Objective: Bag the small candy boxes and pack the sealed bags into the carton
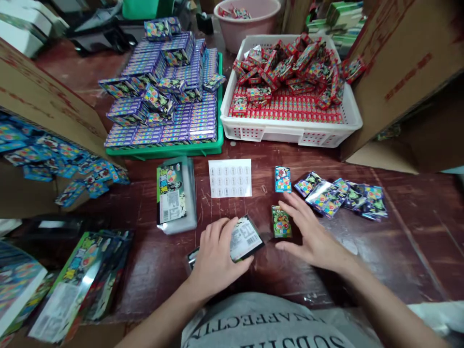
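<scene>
My left hand (219, 253) is closed over a printed plastic pouch (248, 239) with a white barcode label, which lies tilted on the dark red table. Its thumb rests along the near edge, and the palm hides the pouch's middle. My right hand (313, 234) is open, thumb and fingers apart, just right of a small green box (281, 222). Whether a fingertip touches that box I cannot tell. Beyond the fingertips lies a small blue box (283, 179). Several dark purple packets (328, 198) are spread to the right of this hand.
A sticker sheet (230, 178) and a stack of clear pouches (176, 195) lie ahead. Behind stand a green tray (174, 152) of purple boxes and a white basket (290, 135) of red boxes. Cardboard cartons (402, 72) flank the table; more printed pouches (79, 280) lie lower left.
</scene>
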`<state>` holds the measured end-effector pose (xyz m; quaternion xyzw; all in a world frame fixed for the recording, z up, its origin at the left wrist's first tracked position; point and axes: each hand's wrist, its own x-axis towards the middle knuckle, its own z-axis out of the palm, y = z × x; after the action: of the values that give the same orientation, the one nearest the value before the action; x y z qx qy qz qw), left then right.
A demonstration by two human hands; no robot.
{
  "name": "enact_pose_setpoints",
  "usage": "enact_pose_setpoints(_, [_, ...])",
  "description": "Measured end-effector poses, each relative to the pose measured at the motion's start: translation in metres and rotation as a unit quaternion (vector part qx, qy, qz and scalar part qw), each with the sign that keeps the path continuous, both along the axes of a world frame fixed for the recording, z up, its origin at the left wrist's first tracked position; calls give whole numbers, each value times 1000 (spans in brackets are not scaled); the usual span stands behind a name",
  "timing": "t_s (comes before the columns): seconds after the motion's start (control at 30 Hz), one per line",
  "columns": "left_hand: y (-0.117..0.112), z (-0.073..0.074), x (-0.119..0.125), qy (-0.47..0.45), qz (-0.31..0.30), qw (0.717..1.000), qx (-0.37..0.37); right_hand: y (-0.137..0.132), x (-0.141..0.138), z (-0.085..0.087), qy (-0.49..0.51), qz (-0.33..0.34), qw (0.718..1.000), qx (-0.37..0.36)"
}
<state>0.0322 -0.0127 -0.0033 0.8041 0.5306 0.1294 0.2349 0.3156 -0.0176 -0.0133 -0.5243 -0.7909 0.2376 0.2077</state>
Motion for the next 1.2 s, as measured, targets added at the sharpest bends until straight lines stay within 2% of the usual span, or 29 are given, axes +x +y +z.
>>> enact_pose_setpoints(0.13, [11, 8, -7, -50, -12, 993, -104, 14, 28, 1, -40, 65, 997, -26])
enact_pose_setpoints(0.27, [26, 17, -5, -132, 25, 969, -205, 18, 23, 12, 12, 64, 998, -9])
enact_pose_setpoints(0.37, [37, 17, -1, -190, 60, 950, -242, 16, 17, 25, 42, 62, 997, 10])
enact_pose_setpoints(0.5, [45, 10, 3, -187, 95, 953, -218, 19, 18, 39, 30, 44, 998, 43])
enact_pose_setpoints(0.7, [45, 3, 13, -164, 73, 972, -150, 37, 8, 48, -19, 35, 996, 82])
enact_pose_setpoints(0.77, [44, 4, 17, -169, 80, 972, -143, 40, 3, 49, -46, 68, 995, 53])
enact_pose_setpoints(0.83, [43, 5, 19, -171, 83, 971, -144, 42, -1, 49, -59, 128, 990, 10])
enact_pose_setpoints(0.97, [42, 3, 22, -170, 62, 967, -179, 48, 0, 52, -40, 230, 971, -53])
enact_pose_setpoints(1.03, [42, 3, 22, -191, 47, 958, -210, 54, 4, 53, -8, 269, 960, -76])
enact_pose_setpoints(1.1, [44, 4, 21, -238, 46, 937, -252, 59, 9, 53, 23, 270, 958, -91])
enact_pose_setpoints(1.2, [47, 8, 23, -337, 100, 885, -304, 61, 11, 47, 65, 174, 978, -94])
